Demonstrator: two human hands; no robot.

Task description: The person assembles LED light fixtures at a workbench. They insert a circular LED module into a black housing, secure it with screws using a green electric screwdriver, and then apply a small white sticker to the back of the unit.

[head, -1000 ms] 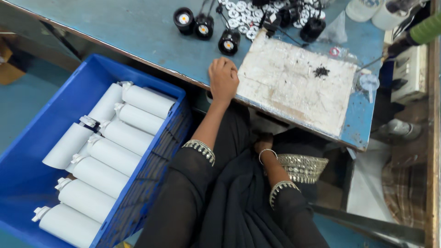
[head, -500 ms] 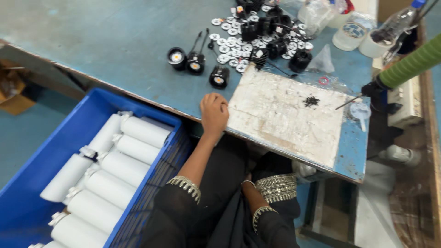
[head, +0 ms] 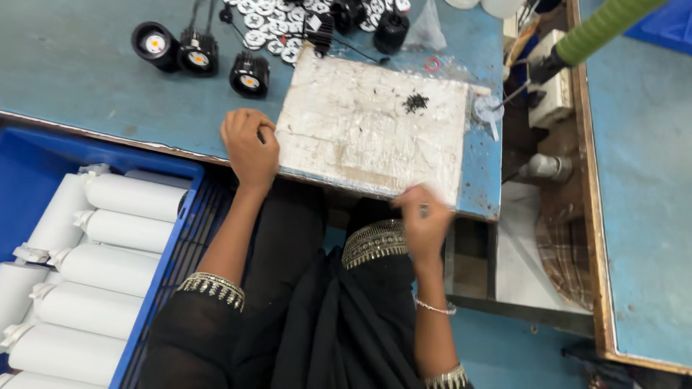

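Observation:
My left hand [head: 249, 144] rests on the near edge of the blue worktable [head: 86, 79], its fingers curled against the left side of a worn white board [head: 375, 130]. My right hand [head: 424, 220] is blurred, raised just below the board's near edge, and holds nothing I can make out. A small heap of dark screws [head: 416, 102] lies on the board. Three black round lamp bodies [head: 198, 52] with pale centres stand beyond my left hand. Several white discs [head: 270, 29] and more black parts lie at the far edge.
A blue crate [head: 155, 266] on my left holds several white cylinders [head: 122, 230]. At the table's right end are a white socket box [head: 553, 94] and a green hose [head: 598, 29]. A second blue surface [head: 641, 180] with a wooden rim lies further right.
The view has shifted right and closer to the table. My right hand came up from my lap to the board's near edge. My left hand stays on the table edge.

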